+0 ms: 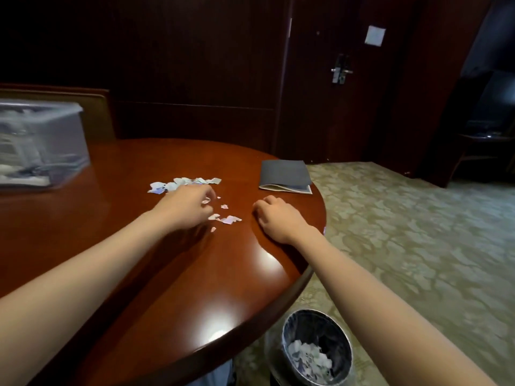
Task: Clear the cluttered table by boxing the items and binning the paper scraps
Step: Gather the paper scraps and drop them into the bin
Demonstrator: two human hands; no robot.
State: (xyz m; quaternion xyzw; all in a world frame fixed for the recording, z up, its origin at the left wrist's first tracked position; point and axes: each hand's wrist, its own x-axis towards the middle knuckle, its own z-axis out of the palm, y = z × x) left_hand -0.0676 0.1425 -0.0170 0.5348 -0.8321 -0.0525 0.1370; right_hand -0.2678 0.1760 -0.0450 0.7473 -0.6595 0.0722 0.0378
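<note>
While most of the torn white-and-blue paper scraps (184, 184) are lying loose near the middle of the round, glossy reddish-brown wooden table (139, 274), a smaller scatter is sitting nearer the person, right at the left hand (186, 208). That hand is reaching over them palm down, its fingers curling in and appearing to pinch a scrap or two at the tips, probably gathering a handful to carry off. The right hand (274, 218) is resting on the tabletop just beside the scatter, its fingers folding under into a loose fist. No scrap is showing in it, and whether anything is tucked inside cannot be told. Below the table's near edge, the round dark-lined waste bin (315, 325) is standing on the carpet within easy reach and holding scraps at its bottom, so the binning is looking partly done. A grey folded paper booklet (285, 174) is lying at the far right rim, and a clear plastic storage box (41, 140), blurred, is sitting at the far left with items inside.
</note>
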